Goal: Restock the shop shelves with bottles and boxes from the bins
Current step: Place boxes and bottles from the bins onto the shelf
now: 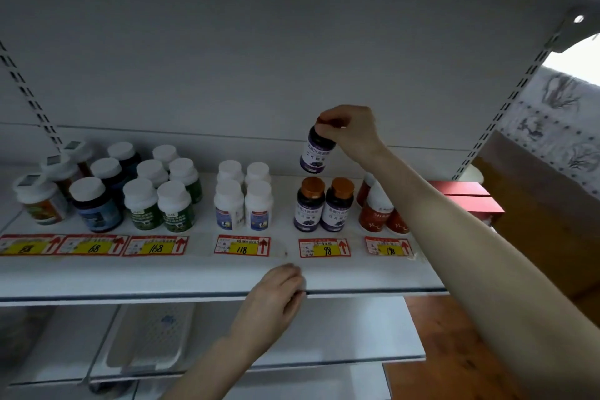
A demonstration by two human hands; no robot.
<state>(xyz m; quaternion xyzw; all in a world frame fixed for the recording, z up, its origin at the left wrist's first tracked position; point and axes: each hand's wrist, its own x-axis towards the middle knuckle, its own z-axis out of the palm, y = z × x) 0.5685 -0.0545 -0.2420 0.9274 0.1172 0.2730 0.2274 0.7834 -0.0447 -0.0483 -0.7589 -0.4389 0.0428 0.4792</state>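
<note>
**Purple-label bottle held over the "98" slot**

Fig.: R hand [349,130] pinches the cap of a purple-label bottle [317,149], thumb and fingertips curled round it. The bottle hangs in the air, slightly tilted, above and behind two matching bottles [324,206]. These stand at the front of the shelf [194,273], over the 98 price tag [324,248]. L hand [276,295] rests at the shelf's front lip, fingers loosely bent, holding no stock as far as visible.

Progress (est.): green-label bottles [162,201], white bottles [243,204] and red-label bottles [378,214] already stand in rows, so this level looks mostly stocked. Purple row has only two bottles, w/ room behind.

Left to do: set this bottle down. Bins not in view, so remaining stock can't be judged.
</note>
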